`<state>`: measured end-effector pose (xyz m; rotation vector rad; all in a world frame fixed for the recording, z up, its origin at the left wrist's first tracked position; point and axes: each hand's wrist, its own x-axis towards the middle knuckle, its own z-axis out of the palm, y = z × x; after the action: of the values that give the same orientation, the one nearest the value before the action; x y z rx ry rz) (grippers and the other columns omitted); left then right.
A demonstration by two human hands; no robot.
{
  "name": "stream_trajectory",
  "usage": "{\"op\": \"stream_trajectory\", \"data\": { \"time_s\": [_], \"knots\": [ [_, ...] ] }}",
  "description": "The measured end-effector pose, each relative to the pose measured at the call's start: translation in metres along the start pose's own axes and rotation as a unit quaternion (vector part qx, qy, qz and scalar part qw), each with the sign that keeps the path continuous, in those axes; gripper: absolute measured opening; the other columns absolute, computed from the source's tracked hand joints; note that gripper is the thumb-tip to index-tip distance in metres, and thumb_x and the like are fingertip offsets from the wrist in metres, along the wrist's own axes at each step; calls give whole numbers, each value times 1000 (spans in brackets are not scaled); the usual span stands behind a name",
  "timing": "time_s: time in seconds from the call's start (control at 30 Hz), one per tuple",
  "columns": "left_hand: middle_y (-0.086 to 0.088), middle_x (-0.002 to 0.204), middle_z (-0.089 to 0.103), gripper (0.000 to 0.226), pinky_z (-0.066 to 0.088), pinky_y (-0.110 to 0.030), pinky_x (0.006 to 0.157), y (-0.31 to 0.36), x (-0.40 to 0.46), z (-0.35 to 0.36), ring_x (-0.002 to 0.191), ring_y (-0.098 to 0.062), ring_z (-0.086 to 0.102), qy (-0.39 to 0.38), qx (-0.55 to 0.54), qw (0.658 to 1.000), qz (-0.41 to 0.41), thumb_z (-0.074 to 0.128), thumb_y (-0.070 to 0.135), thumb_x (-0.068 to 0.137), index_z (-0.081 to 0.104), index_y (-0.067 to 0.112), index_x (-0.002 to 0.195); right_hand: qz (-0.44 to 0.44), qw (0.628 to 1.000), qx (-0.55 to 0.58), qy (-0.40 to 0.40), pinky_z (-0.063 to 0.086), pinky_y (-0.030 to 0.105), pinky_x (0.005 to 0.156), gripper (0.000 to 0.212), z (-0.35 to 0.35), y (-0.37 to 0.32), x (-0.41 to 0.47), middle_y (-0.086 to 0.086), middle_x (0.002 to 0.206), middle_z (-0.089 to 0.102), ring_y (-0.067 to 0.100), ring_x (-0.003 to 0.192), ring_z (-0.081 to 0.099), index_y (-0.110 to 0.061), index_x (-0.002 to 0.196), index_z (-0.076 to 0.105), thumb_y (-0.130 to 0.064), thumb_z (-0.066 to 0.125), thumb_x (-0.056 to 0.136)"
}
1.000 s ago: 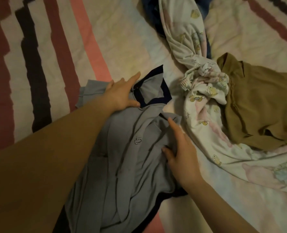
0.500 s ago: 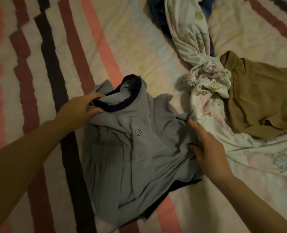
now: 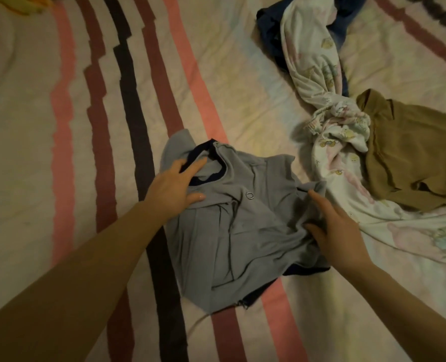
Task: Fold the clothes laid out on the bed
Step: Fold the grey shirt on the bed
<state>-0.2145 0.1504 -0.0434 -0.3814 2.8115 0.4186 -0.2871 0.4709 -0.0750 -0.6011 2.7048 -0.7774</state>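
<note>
Fingers of the left hand (image 3: 173, 190) lie spread flat by the navy collar of the crumpled grey cotton shirt (image 3: 242, 226) on the striped bed (image 3: 60, 126), while the right hand (image 3: 338, 231) pinches its side fold; smoothing wrinkles outward first should square the fold.

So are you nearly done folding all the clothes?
Not nearly. Nothing looks finished yet. Both hands, left hand and right hand, are on the half-folded grey navy-trimmed shirt. The cartoon-print white garment, olive-brown top and dark blue garment lie crumpled.
</note>
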Motion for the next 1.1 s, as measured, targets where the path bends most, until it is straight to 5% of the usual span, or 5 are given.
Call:
{"op": "stream_trajectory", "data": {
  "time_s": [0.23,0.47,0.6,0.77,1.1],
  "knots": [
    [-8,157,17,75,24,-44,114,38,62,3,140,-29,24,5,-12,995,97,59,45,87,18,32,149,33,998,51,25,36,27,70,73,11,3,9,9,106,53,23,85,53,-31,146,24,-25,65,86],
    [-10,153,29,79,20,-43,114,85,125,17,141,-29,24,-47,-62,986,145,64,47,83,23,27,148,40,993,96,50,31,11,84,68,21,12,18,5,129,49,17,113,48,-30,145,28,-15,62,88],
    [-3,85,61,27,40,-33,74,106,140,27,88,-28,58,-39,-42,982,183,66,40,84,66,18,100,35,990,120,62,20,2,101,63,14,19,13,-4,143,43,9,129,39,-26,142,35,-5,59,88],
    [-7,85,66,16,48,-42,75,131,134,36,80,-23,58,-28,-169,965,198,69,30,84,69,14,85,86,984,132,77,26,-5,89,69,3,35,-28,-10,125,52,-7,110,43,-38,138,37,0,60,85],
    [-4,112,62,53,46,-36,90,128,97,56,101,-16,57,56,-251,941,220,76,39,74,62,16,120,140,987,15,74,45,40,73,77,-8,33,-61,16,104,54,37,91,54,-31,136,40,-17,78,71]
  ]
}}
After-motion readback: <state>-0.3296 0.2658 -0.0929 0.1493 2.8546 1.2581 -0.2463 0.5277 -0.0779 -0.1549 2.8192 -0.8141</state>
